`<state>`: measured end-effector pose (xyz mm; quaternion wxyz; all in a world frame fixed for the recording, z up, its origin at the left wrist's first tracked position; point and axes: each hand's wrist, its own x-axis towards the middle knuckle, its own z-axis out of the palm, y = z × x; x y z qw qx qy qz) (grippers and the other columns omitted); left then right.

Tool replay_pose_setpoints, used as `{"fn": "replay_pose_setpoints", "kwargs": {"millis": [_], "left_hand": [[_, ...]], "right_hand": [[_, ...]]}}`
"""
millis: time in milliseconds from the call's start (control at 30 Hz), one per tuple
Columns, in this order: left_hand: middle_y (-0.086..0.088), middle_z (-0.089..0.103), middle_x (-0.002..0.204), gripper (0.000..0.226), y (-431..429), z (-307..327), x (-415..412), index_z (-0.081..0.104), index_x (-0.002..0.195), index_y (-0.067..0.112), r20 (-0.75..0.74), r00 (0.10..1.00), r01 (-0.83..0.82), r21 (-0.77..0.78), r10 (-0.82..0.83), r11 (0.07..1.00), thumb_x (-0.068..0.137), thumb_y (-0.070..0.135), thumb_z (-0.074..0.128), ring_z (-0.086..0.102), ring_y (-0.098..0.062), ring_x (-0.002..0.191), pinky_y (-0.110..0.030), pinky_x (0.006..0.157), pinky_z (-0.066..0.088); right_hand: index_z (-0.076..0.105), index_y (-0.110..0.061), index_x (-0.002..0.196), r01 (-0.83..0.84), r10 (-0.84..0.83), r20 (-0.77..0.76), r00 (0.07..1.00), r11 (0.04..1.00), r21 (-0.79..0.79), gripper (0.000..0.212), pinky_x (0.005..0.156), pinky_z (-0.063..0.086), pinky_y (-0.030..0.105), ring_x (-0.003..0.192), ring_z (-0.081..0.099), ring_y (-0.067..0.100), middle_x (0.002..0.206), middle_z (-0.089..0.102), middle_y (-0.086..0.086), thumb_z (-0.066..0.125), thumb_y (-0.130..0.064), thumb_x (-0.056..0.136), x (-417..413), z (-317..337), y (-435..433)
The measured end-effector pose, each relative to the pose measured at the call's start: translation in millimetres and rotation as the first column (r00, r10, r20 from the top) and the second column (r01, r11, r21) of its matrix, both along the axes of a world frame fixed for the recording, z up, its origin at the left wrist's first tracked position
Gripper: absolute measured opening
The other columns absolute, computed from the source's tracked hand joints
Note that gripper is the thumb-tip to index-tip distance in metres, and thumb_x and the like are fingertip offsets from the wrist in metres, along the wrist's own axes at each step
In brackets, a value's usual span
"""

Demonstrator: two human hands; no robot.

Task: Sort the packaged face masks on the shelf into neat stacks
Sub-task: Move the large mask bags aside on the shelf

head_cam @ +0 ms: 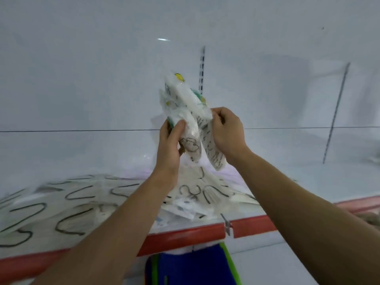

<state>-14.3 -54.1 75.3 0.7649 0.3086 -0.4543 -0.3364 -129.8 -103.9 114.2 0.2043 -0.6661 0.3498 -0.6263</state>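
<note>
Fingers (179,126) of the left hand (169,142) are curling round the lower half of a bundle of packaged face masks (185,99), while the right hand (228,130) is pinching the bundle's right edge with bent fingertips. The bundle is standing roughly upright in the air above the shelf (308,182), between the two hands.

Nearest, below the shelf, blue fabric (193,268) with a green stripe is showing between the forearms. A red edge strip (185,237) is running along the shelf's front, and a small metal clip (226,223) is sticking up where the strip breaks. On the white shelf, a loose pile of packets (72,202) is sprawling over the left and middle, the packets overlapping at odd angles and reaching under the hands. Behind, a glossy white back panel (102,58) is rising, with a slotted upright (202,66) just past the bundle and a thin grey rod (337,112) leaning at the right.

The held packets are showing clear wrappers over white masks, black print, a line drawing and dabs of green and yellow near the top. Dark looping lines are showing across the blurred pile.
</note>
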Motion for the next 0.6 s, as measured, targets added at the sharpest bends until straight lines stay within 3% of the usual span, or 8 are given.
{"fn": "replay_pose_setpoints", "kwargs": {"millis": [167,333,467,600], "left_hand": [[0.003,0.061,0.13,0.036,-35.7,-20.0,-160.3,0.051,0.135,0.026,-0.022,0.976,0.215,0.019,-0.215,0.976,0.099,0.033,0.051,0.059,-0.013,0.117,-0.031,0.089,0.049],[0.003,0.062,0.129,0.038,-57.7,-36.6,-319.4,0.051,0.135,0.024,-0.042,0.906,0.422,0.055,-0.42,0.905,0.098,0.032,0.051,0.06,-0.013,0.117,-0.031,0.087,0.051],[0.001,0.062,0.127,0.034,-70.8,-41.1,-424.3,0.051,0.132,0.022,-0.014,0.833,0.552,0.068,-0.553,0.831,0.099,0.031,0.049,0.062,-0.012,0.112,-0.031,0.083,0.054],[0.003,0.064,0.125,0.037,-94.3,-49.6,-511.6,0.052,0.134,0.024,-0.007,0.764,0.642,0.101,-0.645,0.76,0.099,0.036,0.05,0.062,-0.013,0.114,-0.035,0.088,0.054]], "right_hand": [[0.067,-0.019,0.099,0.171,-0.171,-0.003,0.985,0.984,0.045,0.019,0.075,0.051,0.025,0.085,0.063,0.008,0.094,0.068,-0.009,0.048,-0.021,0.099,-163.7,-25.6,-8.3],[0.062,-0.02,0.098,0.372,-0.37,-0.034,0.928,0.926,0.061,0.016,0.057,0.038,0.009,0.074,0.056,-0.001,0.085,0.063,-0.011,0.046,-0.02,0.101,-319.5,-52.6,-2.1],[0.062,-0.022,0.1,0.512,-0.512,-0.026,0.859,0.854,0.093,0.015,0.067,0.046,0.021,0.078,0.058,0.003,0.086,0.063,-0.012,0.047,-0.023,0.101,-422.6,-57.9,1.4],[0.063,-0.018,0.104,0.596,-0.596,-0.027,0.802,0.796,0.109,0.018,0.076,0.049,0.03,0.084,0.06,0.012,0.087,0.062,-0.01,0.046,-0.023,0.101,-507.1,-64.2,-5.3]]}}
